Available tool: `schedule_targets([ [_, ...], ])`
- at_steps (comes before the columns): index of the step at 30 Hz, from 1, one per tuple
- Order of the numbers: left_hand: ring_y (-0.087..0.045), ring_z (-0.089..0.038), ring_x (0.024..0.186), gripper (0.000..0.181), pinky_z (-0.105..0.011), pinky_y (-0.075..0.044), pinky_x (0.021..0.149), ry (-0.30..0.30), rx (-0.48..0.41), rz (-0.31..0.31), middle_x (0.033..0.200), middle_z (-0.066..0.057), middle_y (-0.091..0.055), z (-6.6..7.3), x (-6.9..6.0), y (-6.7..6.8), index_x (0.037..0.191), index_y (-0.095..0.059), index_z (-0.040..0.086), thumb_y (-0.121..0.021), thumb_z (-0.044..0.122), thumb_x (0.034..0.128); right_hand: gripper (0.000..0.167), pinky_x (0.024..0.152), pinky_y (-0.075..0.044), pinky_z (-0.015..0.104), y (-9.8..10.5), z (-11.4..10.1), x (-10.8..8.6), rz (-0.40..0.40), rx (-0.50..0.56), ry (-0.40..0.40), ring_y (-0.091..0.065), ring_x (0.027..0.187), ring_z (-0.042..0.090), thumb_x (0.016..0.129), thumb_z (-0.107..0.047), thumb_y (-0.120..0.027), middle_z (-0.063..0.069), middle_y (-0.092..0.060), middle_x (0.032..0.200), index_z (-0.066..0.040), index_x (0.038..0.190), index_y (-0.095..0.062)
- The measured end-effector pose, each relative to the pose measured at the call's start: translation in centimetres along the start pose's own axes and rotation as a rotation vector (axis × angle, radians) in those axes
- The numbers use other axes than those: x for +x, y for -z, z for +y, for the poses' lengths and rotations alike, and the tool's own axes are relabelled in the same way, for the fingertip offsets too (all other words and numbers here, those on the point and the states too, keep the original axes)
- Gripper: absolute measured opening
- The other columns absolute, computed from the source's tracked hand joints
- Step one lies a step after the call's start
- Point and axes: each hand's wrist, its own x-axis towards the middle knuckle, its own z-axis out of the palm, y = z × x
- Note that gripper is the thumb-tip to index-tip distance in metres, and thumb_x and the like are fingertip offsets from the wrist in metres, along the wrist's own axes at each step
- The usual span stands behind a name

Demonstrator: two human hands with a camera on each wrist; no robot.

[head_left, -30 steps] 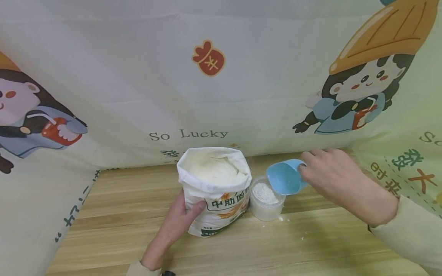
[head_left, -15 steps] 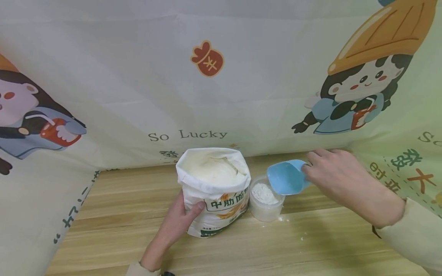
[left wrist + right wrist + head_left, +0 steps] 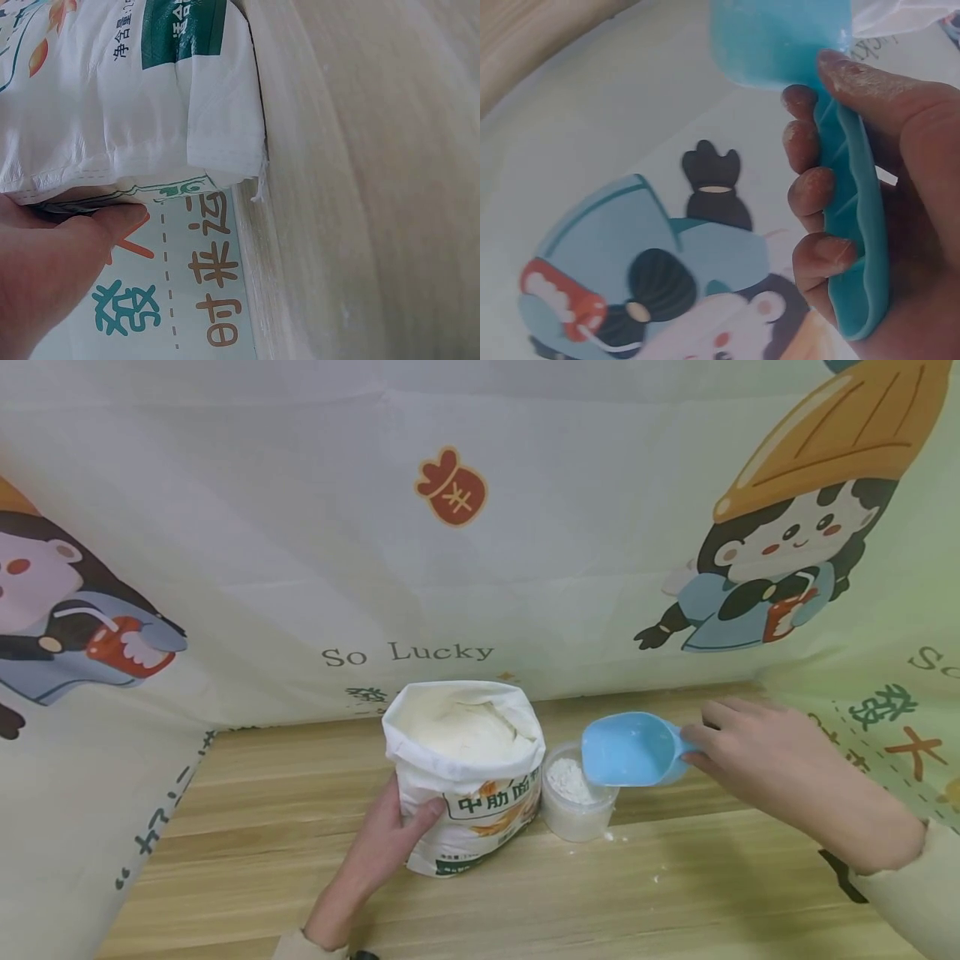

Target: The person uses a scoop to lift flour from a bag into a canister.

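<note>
My left hand (image 3: 397,827) grips the left side of a white flour bag (image 3: 427,768), its thumb across the front. The bag stands upright with a rolled-down mouth and is well filled with flour (image 3: 465,727). Beside it on the right stands a clear round tub (image 3: 577,822) with white flour heaped inside. My right hand (image 3: 765,760) holds a blue scoop (image 3: 630,750) by its handle, the bowl over the tub's right part. The scoop looks empty inside. In the right wrist view the fingers curl round the ribbed scoop handle (image 3: 862,247), with powder on thumb and fingertips.
The wooden tabletop (image 3: 570,910) carries small spills of flour (image 3: 611,837) in front of the tub. A printed cloth (image 3: 300,527) rises behind the table and along both sides, close behind the bag.
My right hand has moved right and slightly toward me, and the scoop has turned from mouth-down tilt to a more level pose. The left hand, bag and tub stay put.
</note>
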Motion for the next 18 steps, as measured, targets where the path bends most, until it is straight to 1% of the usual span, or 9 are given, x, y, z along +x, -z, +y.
schedule_targets([
  [1,-0.06,-0.035,0.126,0.052,-0.057,-0.051,0.101,0.0,-0.001,-0.001,0.138,-0.013,-0.062,0.0,0.0,0.0,0.148,-0.047,0.016,-0.068,0.03,0.1017,0.023,0.044,-0.036,0.026,-0.1,0.1,-0.4,0.0,0.016,-0.018,-0.044,0.058,0.012,0.083,-0.03,-0.087,-0.006,-0.047,0.069,-0.013,0.088,-0.074],
  [2,-0.06,-0.035,0.126,0.052,-0.057,-0.051,0.101,-0.001,0.0,-0.001,0.137,-0.013,-0.062,0.0,0.0,0.0,0.148,-0.047,0.016,-0.068,0.03,0.1018,0.027,0.044,-0.033,0.025,-0.2,0.2,-0.7,0.002,0.031,-0.036,-0.041,0.058,0.01,0.092,-0.039,-0.079,-0.007,-0.046,0.07,-0.013,0.09,-0.075],
  [4,-0.06,-0.035,0.126,0.052,-0.057,-0.051,0.101,-0.002,-0.001,-0.003,0.137,-0.013,-0.062,0.0,0.1,0.0,0.148,-0.047,0.016,-0.067,0.029,0.1019,0.05,0.043,-0.031,0.023,-0.5,0.3,-1.4,0.016,0.058,-0.067,-0.04,0.059,0.009,0.103,-0.057,-0.054,-0.008,-0.05,0.072,-0.013,0.094,-0.077],
  [7,-0.06,-0.035,0.126,0.052,-0.057,-0.051,0.101,0.0,-0.002,0.0,0.137,-0.013,-0.063,0.0,0.0,0.0,0.148,-0.047,0.015,-0.067,0.028,0.1019,0.085,0.043,-0.033,0.023,-1.0,0.6,-2.1,0.034,0.099,-0.101,-0.043,0.06,0.008,0.103,-0.067,-0.015,-0.008,-0.055,0.075,-0.011,0.099,-0.079],
  [8,-0.06,-0.035,0.126,0.052,-0.057,-0.051,0.102,0.001,-0.001,0.002,0.137,-0.013,-0.063,0.0,0.0,0.0,0.148,-0.047,0.015,-0.067,0.028,0.1019,0.083,0.044,-0.035,0.023,-1.2,0.6,-2.3,0.031,0.112,-0.113,-0.044,0.061,0.008,0.103,-0.068,-0.019,-0.008,-0.057,0.076,-0.011,0.101,-0.079],
  [10,-0.06,-0.035,0.126,0.052,-0.058,-0.05,0.102,0.007,-0.001,0.003,0.137,-0.013,-0.063,0.0,0.0,0.0,0.148,-0.047,0.014,-0.068,0.028,0.1018,0.069,0.048,-0.04,0.025,-1.5,0.8,-2.7,0.017,0.135,-0.137,-0.048,0.063,0.008,0.105,-0.064,-0.037,-0.007,-0.06,0.078,-0.01,0.104,-0.079],
  [12,-0.06,-0.035,0.126,0.052,-0.058,-0.05,0.102,0.013,-0.002,0.005,0.137,-0.013,-0.063,0.0,0.0,0.0,0.147,-0.047,0.014,-0.068,0.028,0.1016,0.047,0.053,-0.048,0.03,-1.8,1.0,-3.1,0.003,0.153,-0.164,-0.056,0.066,0.011,0.102,-0.052,-0.059,-0.005,-0.065,0.082,-0.009,0.106,-0.079],
  [14,-0.06,-0.035,0.126,0.052,-0.058,-0.05,0.102,0.016,0.001,0.005,0.136,-0.013,-0.063,0.0,0.0,0.0,0.147,-0.048,0.014,-0.068,0.028,0.1015,0.03,0.058,-0.054,0.037,-2.1,1.0,-3.4,-0.014,0.164,-0.196,-0.063,0.071,0.017,0.096,-0.035,-0.075,-0.001,-0.069,0.087,-0.008,0.108,-0.078],
  [18,-0.061,-0.035,0.124,0.051,-0.057,-0.052,0.101,0.019,0.004,0.007,0.135,-0.013,-0.064,0.0,0.0,0.0,0.146,-0.048,0.014,-0.068,0.028,0.1017,0.027,0.065,-0.059,0.047,-2.8,0.9,-4.1,-0.037,0.21,-0.267,-0.07,0.08,0.027,0.09,-0.021,-0.08,0.008,-0.074,0.097,-0.005,0.111,-0.075],
])
